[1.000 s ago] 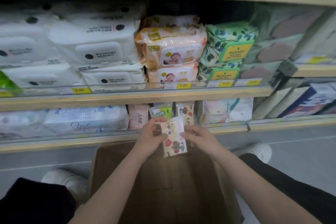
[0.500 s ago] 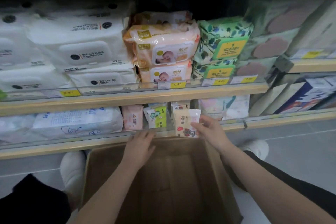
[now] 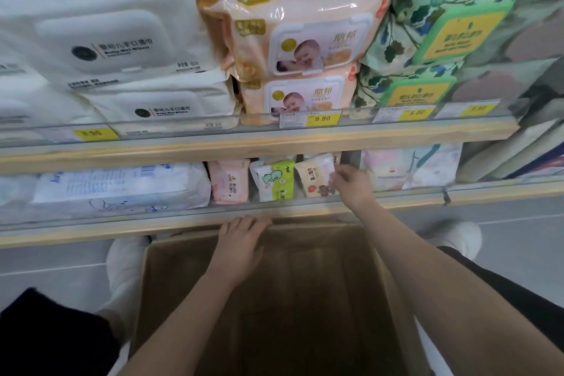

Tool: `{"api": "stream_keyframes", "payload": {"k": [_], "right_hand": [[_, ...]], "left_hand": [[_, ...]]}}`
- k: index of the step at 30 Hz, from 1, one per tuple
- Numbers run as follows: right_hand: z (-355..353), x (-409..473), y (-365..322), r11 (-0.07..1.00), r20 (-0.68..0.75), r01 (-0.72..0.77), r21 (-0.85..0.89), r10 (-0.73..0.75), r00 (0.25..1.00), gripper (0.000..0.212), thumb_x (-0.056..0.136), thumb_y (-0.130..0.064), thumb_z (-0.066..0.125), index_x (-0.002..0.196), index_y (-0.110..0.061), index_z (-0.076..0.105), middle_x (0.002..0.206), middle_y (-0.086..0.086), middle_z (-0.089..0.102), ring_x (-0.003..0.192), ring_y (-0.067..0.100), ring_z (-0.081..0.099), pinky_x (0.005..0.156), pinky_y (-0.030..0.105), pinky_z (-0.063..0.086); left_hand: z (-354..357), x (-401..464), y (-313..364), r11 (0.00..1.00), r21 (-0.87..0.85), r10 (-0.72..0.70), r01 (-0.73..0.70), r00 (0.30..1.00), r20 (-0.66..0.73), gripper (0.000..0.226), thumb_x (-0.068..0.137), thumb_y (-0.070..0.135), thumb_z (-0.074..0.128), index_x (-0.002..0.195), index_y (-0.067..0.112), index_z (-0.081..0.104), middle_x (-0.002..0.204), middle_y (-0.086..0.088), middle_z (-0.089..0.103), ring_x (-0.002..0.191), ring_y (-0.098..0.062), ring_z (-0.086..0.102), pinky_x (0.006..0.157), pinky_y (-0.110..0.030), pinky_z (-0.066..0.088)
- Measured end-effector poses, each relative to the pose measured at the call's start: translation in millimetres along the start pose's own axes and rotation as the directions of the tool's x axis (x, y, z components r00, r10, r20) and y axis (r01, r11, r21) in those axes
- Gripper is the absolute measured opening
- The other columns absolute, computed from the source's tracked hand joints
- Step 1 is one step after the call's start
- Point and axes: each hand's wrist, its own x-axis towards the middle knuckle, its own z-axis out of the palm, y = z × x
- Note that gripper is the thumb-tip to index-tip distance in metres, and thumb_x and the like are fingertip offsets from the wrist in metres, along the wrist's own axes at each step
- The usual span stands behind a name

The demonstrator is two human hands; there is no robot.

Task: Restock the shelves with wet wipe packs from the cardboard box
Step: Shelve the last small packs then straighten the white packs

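Crouching at a wooden store shelf, we reach our right hand (image 3: 351, 183) into the lower shelf (image 3: 183, 224), fingers curled on the right edge of a small cream pack (image 3: 314, 175) that stands upright behind the clear front lip. At its 9 o'clock stands a green-and-white pack (image 3: 273, 180), then a pink pack (image 3: 229, 181), and further at 9 a large white-and-blue pack (image 3: 119, 186) lying flat. At 3 o'clock of our right hand sits a pale floral pack (image 3: 412, 165).

Our left hand (image 3: 241, 241) rests with relaxed, spread fingers on the far rim of the cardboard box (image 3: 158, 284), which stands open on the grey floor (image 3: 55, 265) at 6 o'clock of the shelf; we see no packs in the part of its inside that shows.

On the upper shelf (image 3: 244, 140) at 12 o'clock, white packs (image 3: 100, 33) are stacked left, peach baby packs (image 3: 305, 36) centre, green leaf-print packs (image 3: 442, 24) right, with yellow price tags (image 3: 323, 118) along the rail. White shoes (image 3: 128, 262) flank the box.
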Motion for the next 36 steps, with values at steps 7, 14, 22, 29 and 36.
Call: {"api": "stream_keyframes", "payload": {"k": [7,14,22,29,36], "right_hand": [[1.1,-3.9,3.7,0.992,-0.06,-0.05,-0.115,0.044,0.997,0.023,0.096,-0.012,0.045,0.106,0.002,0.061,0.103,0.021,0.065,0.096,0.032,0.057,0.071,0.025,0.035],[-6.0,-21.9,0.0,0.984,-0.022,-0.081,-0.16,0.078,0.997,0.028,0.097,-0.017,0.047,0.116,0.0,0.061,0.114,0.019,0.062,0.104,0.03,0.057,0.076,0.021,0.033],[-13.8,-32.5,0.6,0.996,0.047,-0.001,-0.093,0.005,0.999,0.033,0.097,-0.015,0.048,0.127,-0.002,0.051,0.128,0.015,0.056,0.118,0.03,0.052,0.092,0.026,0.037],[1.4,-17.1,14.9,0.999,0.07,0.021,-0.046,-0.018,0.997,0.041,0.096,-0.018,0.048,0.134,-0.002,0.04,0.13,0.016,0.055,0.121,0.032,0.051,0.097,0.035,0.04],[11.1,17.1,27.0,0.998,0.064,0.06,-0.021,-0.059,0.996,0.049,0.097,-0.019,0.044,0.144,-0.014,0.03,0.137,0.005,0.052,0.123,0.023,0.05,0.085,0.019,0.035]], "left_hand": [[-8.0,1.0,5.0,0.997,-0.04,-0.059,0.062,0.996,0.065,0.046,0.091,0.029,0.052,0.135,0.035,0.039,0.137,0.006,0.042,0.128,-0.016,0.034,0.109,-0.035,0.021],[-19.8,6.6,15.5,0.968,-0.244,-0.049,0.06,0.997,0.052,0.039,0.093,0.034,0.05,0.132,0.028,0.046,0.133,0.003,0.049,0.124,-0.014,0.043,0.108,-0.033,0.03],[-13.3,66.1,65.3,0.832,-0.546,-0.086,0.096,0.995,0.045,0.05,0.096,0.025,0.049,0.143,0.016,0.034,0.144,-0.006,0.042,0.13,-0.02,0.042,0.108,-0.039,0.037],[16.7,111.2,82.5,0.813,-0.552,-0.218,0.187,0.976,0.01,0.057,0.094,0.021,0.052,0.145,0.009,0.028,0.137,-0.013,0.05,0.124,-0.027,0.05,0.095,-0.025,0.038],[35.3,131.3,86.7,0.803,-0.572,-0.252,0.166,0.965,-0.073,0.065,0.091,0.013,0.053,0.148,0.017,0.021,0.137,-0.004,0.052,0.121,-0.022,0.05,0.083,-0.012,0.032]]}}
